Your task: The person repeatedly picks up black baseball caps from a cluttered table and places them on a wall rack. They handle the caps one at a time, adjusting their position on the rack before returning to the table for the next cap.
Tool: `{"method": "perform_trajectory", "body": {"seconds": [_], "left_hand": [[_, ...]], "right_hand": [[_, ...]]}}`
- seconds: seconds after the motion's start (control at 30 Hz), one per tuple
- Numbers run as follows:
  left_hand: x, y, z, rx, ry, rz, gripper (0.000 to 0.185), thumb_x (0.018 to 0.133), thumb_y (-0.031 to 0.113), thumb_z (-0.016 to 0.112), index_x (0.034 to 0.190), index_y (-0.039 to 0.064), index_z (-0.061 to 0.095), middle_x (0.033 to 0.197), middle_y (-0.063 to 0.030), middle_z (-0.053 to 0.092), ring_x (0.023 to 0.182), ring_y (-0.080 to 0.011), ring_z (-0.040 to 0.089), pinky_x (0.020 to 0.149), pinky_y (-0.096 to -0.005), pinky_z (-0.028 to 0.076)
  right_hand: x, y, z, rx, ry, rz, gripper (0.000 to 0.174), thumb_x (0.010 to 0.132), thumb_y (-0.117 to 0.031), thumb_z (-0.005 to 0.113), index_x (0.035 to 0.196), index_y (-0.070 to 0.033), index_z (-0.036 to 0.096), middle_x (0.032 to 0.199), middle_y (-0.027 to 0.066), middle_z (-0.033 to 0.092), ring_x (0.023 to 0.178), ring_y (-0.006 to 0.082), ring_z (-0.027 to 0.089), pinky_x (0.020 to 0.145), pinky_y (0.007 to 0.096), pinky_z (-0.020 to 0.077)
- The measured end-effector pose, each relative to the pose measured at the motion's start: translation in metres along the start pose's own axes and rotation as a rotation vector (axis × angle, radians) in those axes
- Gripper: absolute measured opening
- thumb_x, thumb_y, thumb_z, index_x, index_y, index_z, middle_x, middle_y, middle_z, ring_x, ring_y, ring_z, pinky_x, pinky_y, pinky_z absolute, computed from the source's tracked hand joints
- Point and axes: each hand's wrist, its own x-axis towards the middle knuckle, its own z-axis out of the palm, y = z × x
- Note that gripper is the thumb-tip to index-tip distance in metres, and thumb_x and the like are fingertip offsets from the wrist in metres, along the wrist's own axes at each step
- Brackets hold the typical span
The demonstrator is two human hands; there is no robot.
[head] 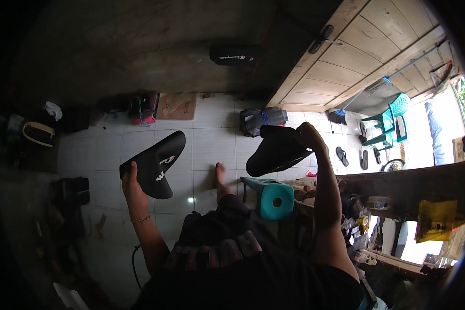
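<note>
My left hand (133, 186) grips the lower left edge of a black sheet-like piece (155, 166) with white lettering, which is bent in the middle. Its thumb lies on the piece's face. My right hand (309, 136) is closed on the upper right corner of a second black piece (279, 151), which hangs folded over and shows no lettering. The two pieces are apart, both held above the white tiled floor (209, 143). What exactly these pieces are, I cannot tell.
A turquoise plastic stool (269, 197) stands near my legs. By the wall lie a tied black bundle (263, 118) and flat cardboard (176, 106). A wooden door (325, 73), a broom (338, 116), sandals (341, 155) and green chairs (387, 124) are to the right. A cluttered wooden bench (403, 174) stands at lower right.
</note>
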Motion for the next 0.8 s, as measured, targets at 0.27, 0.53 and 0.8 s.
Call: {"method": "perform_trajectory", "body": {"seconds": [0.27,0.53,0.8], "left_hand": [[0.108,0.03,0.073,0.072,0.076,0.04,0.056,0.087,0.041,0.064,0.117,-0.005,0.053,0.113,-0.0108,0.058,0.103,-0.0189,0.056,0.088,-0.0316,0.045],[0.173,0.044,0.126,0.031,0.042,-0.03,0.059,0.089,0.044,0.06,0.117,-0.007,0.052,0.112,-0.0127,0.059,0.099,-0.0202,0.059,0.086,-0.0301,0.047],[0.272,0.048,0.146,0.135,0.031,0.063,0.059,0.088,0.045,0.061,0.118,-0.005,0.052,0.111,-0.0117,0.058,0.1,-0.0208,0.058,0.086,-0.0315,0.048]], "right_hand": [[0.118,-0.01,-0.003,0.367,-0.321,0.153,0.027,0.078,-0.025,0.073,0.078,0.001,0.068,0.066,0.0076,0.064,0.057,0.0089,0.054,0.056,0.0261,0.0474],[0.193,-0.041,0.01,0.454,-0.177,-0.093,0.027,0.084,-0.016,0.063,0.103,0.003,0.059,0.092,0.0182,0.063,0.086,0.0274,0.061,0.074,0.0363,0.0489],[0.28,-0.087,-0.023,0.556,-0.005,-0.267,0.023,0.079,-0.013,0.06,0.097,0.001,0.063,0.089,0.0226,0.064,0.089,0.0381,0.062,0.076,0.0422,0.049]]}}
